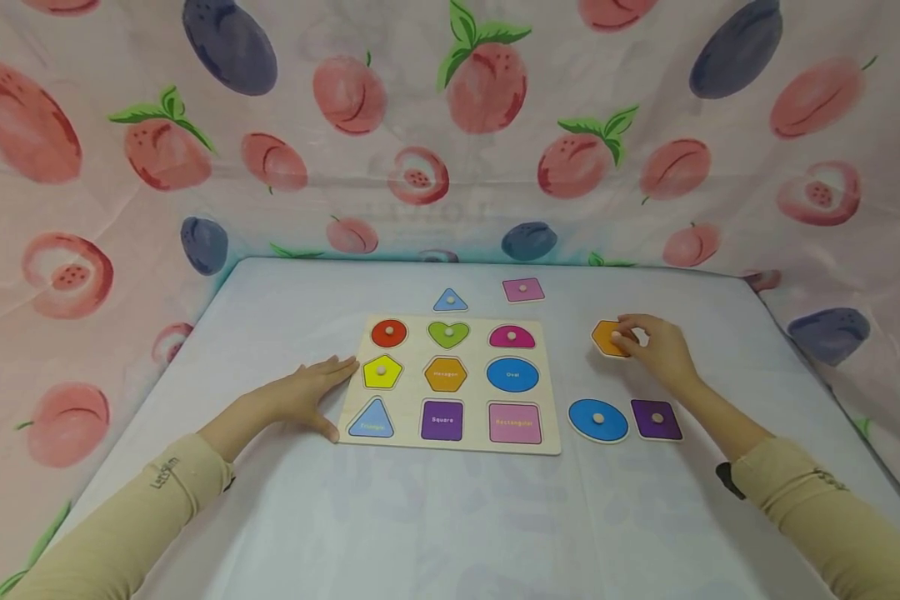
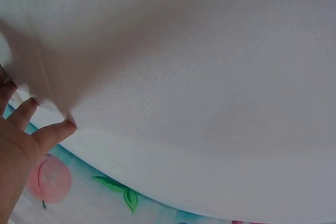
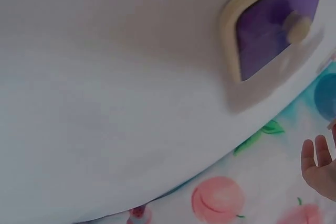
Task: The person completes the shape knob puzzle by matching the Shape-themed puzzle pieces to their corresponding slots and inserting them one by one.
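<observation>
A wooden shape puzzle board (image 1: 405,429) lies at the middle of the table. My left hand (image 1: 303,398) rests at its left edge, fingers spread and fairly straight; the left wrist view catches the same hand (image 2: 23,137) at its left border. To the right of the board, my right hand (image 1: 663,350) pinches the knob of an orange hexagon puzzle piece (image 1: 603,337). Whether that piece touches the table I cannot tell. Nearer me lie a blue oval piece (image 1: 592,429) and a purple square piece (image 1: 648,407), the latter also large in the right wrist view.
Behind the board lie a light-blue triangle piece (image 1: 444,305) and a pink rectangle piece (image 1: 516,292). A red circle (image 1: 381,337), green heart (image 1: 442,340), magenta half circle (image 1: 504,342) and yellow pentagon (image 1: 377,381), all knobbed, sit in the board. Fruit-printed cloth (image 1: 480,208) surrounds the table.
</observation>
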`<action>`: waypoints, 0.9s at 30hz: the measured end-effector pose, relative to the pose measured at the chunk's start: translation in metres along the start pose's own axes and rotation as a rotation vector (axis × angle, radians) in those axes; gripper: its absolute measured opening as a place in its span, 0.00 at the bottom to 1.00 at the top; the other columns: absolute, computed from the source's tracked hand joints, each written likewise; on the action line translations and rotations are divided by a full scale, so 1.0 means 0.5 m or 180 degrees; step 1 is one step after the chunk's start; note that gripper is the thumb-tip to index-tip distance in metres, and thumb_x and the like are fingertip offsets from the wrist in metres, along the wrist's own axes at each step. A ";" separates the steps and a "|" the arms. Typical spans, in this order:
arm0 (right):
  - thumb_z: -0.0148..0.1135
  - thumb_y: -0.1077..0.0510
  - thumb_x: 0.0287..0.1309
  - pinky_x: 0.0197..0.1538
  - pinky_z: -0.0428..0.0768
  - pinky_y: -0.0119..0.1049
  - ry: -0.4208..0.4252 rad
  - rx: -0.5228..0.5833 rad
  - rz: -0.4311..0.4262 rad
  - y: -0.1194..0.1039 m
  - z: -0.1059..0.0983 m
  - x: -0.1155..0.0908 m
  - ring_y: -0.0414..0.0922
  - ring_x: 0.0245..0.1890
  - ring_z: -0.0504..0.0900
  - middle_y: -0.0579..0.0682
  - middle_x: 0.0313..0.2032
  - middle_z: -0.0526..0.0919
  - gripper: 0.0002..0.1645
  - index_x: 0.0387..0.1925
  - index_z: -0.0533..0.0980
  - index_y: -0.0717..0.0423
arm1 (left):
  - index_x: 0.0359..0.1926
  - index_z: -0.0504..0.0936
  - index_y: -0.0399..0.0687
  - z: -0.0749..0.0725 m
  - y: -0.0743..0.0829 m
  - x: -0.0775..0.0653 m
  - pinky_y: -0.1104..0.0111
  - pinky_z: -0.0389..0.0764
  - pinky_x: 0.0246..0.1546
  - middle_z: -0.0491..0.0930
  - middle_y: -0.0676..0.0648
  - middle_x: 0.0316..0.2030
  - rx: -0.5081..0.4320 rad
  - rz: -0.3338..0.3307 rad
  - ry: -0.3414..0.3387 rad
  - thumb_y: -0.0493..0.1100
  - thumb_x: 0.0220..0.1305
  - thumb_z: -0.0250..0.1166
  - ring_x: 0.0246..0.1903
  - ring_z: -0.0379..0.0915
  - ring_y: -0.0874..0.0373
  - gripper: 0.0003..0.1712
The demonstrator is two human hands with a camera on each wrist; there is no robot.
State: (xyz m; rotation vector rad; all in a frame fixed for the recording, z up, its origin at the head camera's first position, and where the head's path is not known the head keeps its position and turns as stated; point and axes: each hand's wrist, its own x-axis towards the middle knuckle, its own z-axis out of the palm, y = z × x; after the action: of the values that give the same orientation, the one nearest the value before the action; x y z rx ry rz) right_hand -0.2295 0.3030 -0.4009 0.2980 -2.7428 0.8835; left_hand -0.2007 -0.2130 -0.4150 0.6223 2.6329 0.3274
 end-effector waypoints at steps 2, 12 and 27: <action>0.62 0.60 0.59 0.54 0.73 0.61 0.0009 0.0038 -0.0041 -0.010 0.005 0.001 0.66 0.54 0.73 0.69 0.50 0.79 0.14 0.40 0.78 0.70 | 0.73 0.51 0.45 0.000 0.001 -0.001 0.37 0.47 0.66 0.50 0.42 0.73 -0.0001 -0.0017 -0.0004 0.59 0.36 0.77 0.72 0.41 0.39 0.67; 0.63 0.59 0.58 0.56 0.72 0.60 0.0022 0.0250 -0.0146 -0.064 0.020 0.009 0.63 0.55 0.73 0.66 0.51 0.79 0.13 0.39 0.80 0.67 | 0.73 0.51 0.44 -0.001 0.005 -0.005 0.36 0.47 0.65 0.50 0.42 0.73 -0.0011 -0.0003 0.0004 0.58 0.35 0.78 0.72 0.41 0.39 0.67; 0.64 0.59 0.57 0.59 0.72 0.59 -0.0121 0.0331 -0.0180 -0.140 0.051 0.019 0.61 0.58 0.71 0.64 0.52 0.79 0.12 0.39 0.80 0.65 | 0.72 0.51 0.43 -0.002 0.008 -0.007 0.36 0.46 0.66 0.50 0.41 0.73 -0.0055 -0.0002 0.0004 0.58 0.36 0.77 0.72 0.41 0.38 0.66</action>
State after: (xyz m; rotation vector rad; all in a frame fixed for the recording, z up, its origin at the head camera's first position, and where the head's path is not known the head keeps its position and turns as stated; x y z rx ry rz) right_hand -0.2241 0.2313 -0.3801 0.4135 -2.7131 1.0173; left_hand -0.1966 -0.2114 -0.4118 0.6160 2.6286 0.3501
